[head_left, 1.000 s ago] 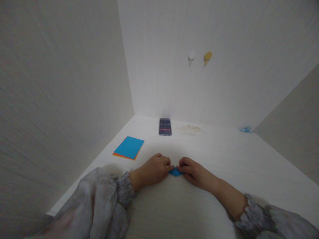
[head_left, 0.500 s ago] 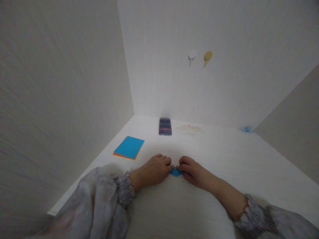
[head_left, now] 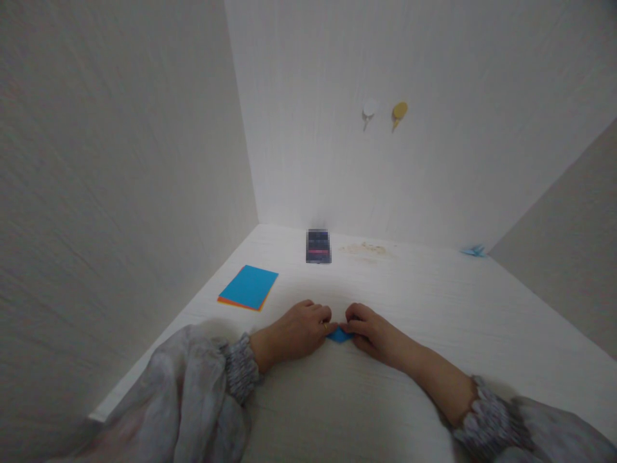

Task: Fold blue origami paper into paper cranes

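Observation:
Between my two hands lies a small folded piece of blue paper [head_left: 340,335] on the white tabletop, its near corner pointing toward me. My left hand [head_left: 304,329] grips its left side with curled fingers and the thumb along the edge; a ring shows on one finger. On the right side my right hand [head_left: 373,329] pinches the paper, thumb and forefinger meeting near its upper edge. Both thumbs come close together over the top of the fold. Much of the paper is hidden under the fingers.
Left of my hands rests a stack of square paper [head_left: 249,287], blue on top with orange below. A dark blurred-out object [head_left: 319,246] stands by the back wall. Light blue folded paper [head_left: 473,251] sits in the far right corner. Two hooks, white [head_left: 370,108] and yellow [head_left: 400,110], hang on the wall.
My thumbs have come slightly closer together over the blue paper. The whole view has shifted a little; otherwise the hands hold the same place.

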The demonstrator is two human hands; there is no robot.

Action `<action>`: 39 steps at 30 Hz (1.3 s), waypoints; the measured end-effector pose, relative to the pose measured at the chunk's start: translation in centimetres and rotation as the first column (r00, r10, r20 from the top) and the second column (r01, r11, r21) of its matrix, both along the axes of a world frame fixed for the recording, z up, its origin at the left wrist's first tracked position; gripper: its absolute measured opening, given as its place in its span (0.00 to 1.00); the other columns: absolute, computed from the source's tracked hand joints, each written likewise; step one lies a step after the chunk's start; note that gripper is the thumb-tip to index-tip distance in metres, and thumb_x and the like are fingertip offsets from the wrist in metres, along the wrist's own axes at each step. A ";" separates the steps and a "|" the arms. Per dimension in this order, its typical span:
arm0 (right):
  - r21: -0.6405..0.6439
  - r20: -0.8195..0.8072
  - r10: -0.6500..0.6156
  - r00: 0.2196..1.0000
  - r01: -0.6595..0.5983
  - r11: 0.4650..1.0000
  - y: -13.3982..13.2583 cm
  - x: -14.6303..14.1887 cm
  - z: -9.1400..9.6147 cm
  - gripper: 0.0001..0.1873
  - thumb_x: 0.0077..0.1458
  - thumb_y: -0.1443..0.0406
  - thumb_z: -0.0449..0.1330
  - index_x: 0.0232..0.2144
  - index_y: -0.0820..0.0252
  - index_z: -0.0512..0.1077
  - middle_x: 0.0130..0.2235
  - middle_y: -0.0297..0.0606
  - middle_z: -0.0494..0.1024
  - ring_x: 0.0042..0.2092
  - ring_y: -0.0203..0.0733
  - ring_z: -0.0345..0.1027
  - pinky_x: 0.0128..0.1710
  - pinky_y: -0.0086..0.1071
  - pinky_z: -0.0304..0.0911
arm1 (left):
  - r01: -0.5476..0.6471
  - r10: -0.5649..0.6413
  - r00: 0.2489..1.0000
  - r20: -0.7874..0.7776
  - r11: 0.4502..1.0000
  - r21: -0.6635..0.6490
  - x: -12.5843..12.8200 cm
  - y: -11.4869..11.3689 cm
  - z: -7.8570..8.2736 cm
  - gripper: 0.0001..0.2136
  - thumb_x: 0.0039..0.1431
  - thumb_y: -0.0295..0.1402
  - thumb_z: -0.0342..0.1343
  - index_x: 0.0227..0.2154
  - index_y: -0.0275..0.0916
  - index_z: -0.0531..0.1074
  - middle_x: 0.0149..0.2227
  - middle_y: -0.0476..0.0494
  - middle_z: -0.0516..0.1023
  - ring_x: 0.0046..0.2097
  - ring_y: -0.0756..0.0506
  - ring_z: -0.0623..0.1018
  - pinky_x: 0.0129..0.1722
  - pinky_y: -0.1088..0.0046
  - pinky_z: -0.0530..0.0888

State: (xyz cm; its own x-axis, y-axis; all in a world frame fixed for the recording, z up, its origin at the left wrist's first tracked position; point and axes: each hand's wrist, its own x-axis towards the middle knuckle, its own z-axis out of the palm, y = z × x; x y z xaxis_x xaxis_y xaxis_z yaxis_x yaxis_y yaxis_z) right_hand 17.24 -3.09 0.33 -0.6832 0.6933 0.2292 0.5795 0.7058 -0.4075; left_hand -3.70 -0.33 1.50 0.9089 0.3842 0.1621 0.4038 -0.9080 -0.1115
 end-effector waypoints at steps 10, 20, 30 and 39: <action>-0.053 -0.105 -0.026 0.994 0.021 0.998 -0.1 0.1 0.0 0.20 0.44 0.78 0.50 0.41 0.60 0.66 0.37 0.40 0.65 0.39 0.40 0.60 0.40 0.34 0.60 | 0.007 -0.007 1.000 0.006 1.000 -0.014 0.1 0.1 0.0 0.10 0.56 0.30 0.48 0.41 0.41 0.66 0.35 0.45 0.68 0.36 0.47 0.68 0.39 0.70 0.65; -0.071 -0.133 -0.034 0.991 0.024 0.997 0.3 0.4 -0.2 0.19 0.44 0.78 0.50 0.38 0.60 0.67 0.36 0.39 0.65 0.35 0.38 0.61 0.34 0.30 0.61 | 0.001 -0.001 1.000 0.012 1.000 0.003 0.2 0.1 0.1 0.09 0.58 0.32 0.45 0.40 0.41 0.67 0.34 0.45 0.68 0.34 0.48 0.68 0.36 0.70 0.65; -0.060 -0.119 -0.050 0.992 0.043 0.997 0.3 0.4 -0.3 0.15 0.42 0.78 0.51 0.33 0.61 0.68 0.35 0.38 0.64 0.36 0.38 0.61 0.34 0.31 0.60 | 0.001 -0.001 1.000 0.007 1.000 0.001 0.3 0.3 0.0 0.09 0.57 0.31 0.47 0.40 0.42 0.67 0.34 0.46 0.68 0.34 0.48 0.68 0.35 0.71 0.65; -0.048 -0.084 -0.032 0.996 0.028 0.998 0.2 0.4 0.2 0.14 0.44 0.78 0.51 0.31 0.61 0.68 0.35 0.38 0.63 0.36 0.38 0.60 0.35 0.31 0.59 | 0.011 -0.011 1.000 0.016 1.000 0.021 0.2 0.2 0.0 0.09 0.59 0.32 0.46 0.40 0.42 0.66 0.34 0.46 0.68 0.34 0.48 0.68 0.35 0.71 0.64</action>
